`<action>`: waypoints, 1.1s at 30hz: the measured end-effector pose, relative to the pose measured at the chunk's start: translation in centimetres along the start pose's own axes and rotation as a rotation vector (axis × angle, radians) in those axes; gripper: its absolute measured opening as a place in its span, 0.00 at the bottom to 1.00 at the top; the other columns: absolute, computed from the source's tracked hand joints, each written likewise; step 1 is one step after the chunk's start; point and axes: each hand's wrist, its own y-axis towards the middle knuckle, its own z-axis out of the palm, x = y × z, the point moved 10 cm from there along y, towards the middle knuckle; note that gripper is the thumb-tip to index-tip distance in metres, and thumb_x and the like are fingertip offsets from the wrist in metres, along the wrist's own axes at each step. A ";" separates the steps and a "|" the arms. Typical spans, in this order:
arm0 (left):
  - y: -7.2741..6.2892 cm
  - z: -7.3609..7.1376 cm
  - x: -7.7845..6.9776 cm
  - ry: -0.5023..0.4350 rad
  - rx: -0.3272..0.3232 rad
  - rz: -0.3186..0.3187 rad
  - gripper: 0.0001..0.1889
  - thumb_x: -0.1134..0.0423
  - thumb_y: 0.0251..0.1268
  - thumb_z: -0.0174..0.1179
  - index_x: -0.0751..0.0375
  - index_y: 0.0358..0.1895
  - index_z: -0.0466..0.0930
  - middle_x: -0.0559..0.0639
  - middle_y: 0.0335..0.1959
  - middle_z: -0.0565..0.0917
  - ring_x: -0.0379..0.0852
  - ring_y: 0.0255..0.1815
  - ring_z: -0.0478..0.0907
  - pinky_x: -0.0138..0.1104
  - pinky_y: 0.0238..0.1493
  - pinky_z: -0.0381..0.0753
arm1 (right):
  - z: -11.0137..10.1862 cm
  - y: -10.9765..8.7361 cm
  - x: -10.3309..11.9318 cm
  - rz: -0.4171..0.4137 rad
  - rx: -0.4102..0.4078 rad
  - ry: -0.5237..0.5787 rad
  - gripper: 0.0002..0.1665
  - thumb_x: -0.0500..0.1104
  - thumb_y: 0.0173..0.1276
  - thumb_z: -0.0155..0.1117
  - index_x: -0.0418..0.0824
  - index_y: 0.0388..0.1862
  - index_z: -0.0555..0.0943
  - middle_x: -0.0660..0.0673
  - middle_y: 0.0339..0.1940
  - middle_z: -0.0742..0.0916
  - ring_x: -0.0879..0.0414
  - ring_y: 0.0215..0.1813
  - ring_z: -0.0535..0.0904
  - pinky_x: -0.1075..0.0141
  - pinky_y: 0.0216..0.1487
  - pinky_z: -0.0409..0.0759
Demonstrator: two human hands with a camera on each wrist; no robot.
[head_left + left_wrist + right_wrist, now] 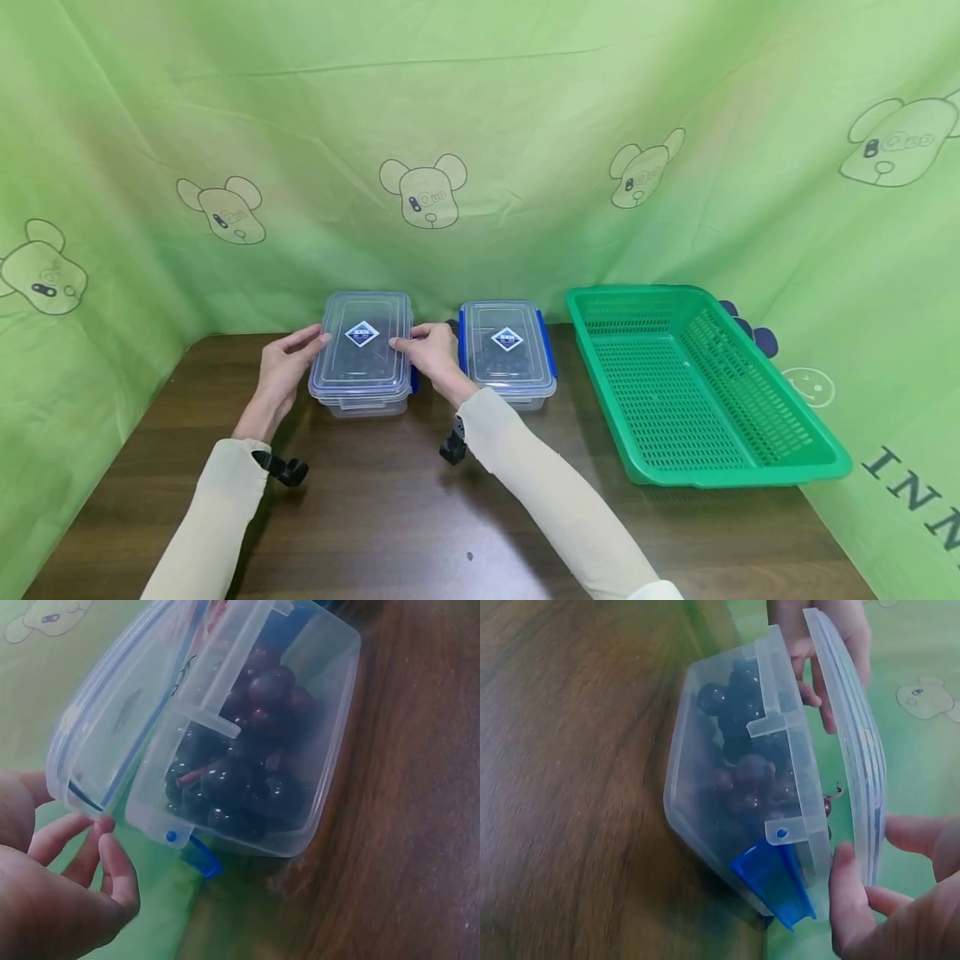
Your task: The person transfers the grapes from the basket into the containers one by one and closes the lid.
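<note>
A clear plastic lid [367, 358] with a blue-and-white diamond label is held just over a clear food container [334, 750]. Dark grapes [229, 784] on stems fill the container, and a gap shows between its rim and the lid in both wrist views. My left hand [283, 375] pinches the lid's left edge, thumb on top and fingers underneath. On the opposite edge, my right hand [435, 358] pinches the lid in the same way. A blue side latch [776, 881] hangs folded outward from the container wall.
Right of my right hand stands a second clear container [510, 358], lid on, with blue side latches. A green perforated plastic basket [611, 400] occupies the table's right side. Behind the brown wooden table [375, 517] hangs a green printed cloth [510, 250].
</note>
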 end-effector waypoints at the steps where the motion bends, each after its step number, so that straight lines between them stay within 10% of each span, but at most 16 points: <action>1: 0.1 0.1 0.1 0.020 -0.005 -0.006 0.32 0.57 0.71 0.70 0.64 0.74 0.74 0.32 0.46 0.86 0.24 0.40 0.81 0.19 0.44 0.83 | 0.0 0.0 0.0 0.002 -0.010 -0.008 0.25 0.46 0.61 0.82 0.35 0.54 0.88 0.39 0.49 0.92 0.53 0.39 0.89 0.62 0.44 0.89; 7: 0.2 0.3 0.6 0.108 -0.014 -0.032 0.33 0.55 0.70 0.71 0.60 0.75 0.74 0.56 0.74 0.77 0.26 0.52 0.78 0.16 0.48 0.80 | 0.0 0.0 0.0 0.008 -0.039 -0.046 0.23 0.46 0.61 0.82 0.36 0.53 0.89 0.40 0.51 0.92 0.51 0.46 0.89 0.60 0.49 0.89; 18: 0.1 0.8 1.4 0.190 -0.011 -0.086 0.33 0.53 0.70 0.70 0.54 0.76 0.73 0.54 0.80 0.71 0.47 0.75 0.71 0.18 0.49 0.77 | 0.0 0.1 -0.5 0.041 -0.047 -0.090 0.22 0.46 0.63 0.81 0.36 0.52 0.88 0.40 0.52 0.91 0.49 0.50 0.89 0.58 0.51 0.89; 33: 0.0 0.8 2.4 0.188 0.003 -0.130 0.33 0.52 0.70 0.70 0.55 0.76 0.74 0.59 0.76 0.75 0.24 0.39 0.79 0.18 0.42 0.80 | 0.3 0.1 -1.0 0.065 -0.022 -0.116 0.22 0.45 0.64 0.80 0.35 0.52 0.87 0.40 0.52 0.90 0.49 0.52 0.88 0.58 0.53 0.88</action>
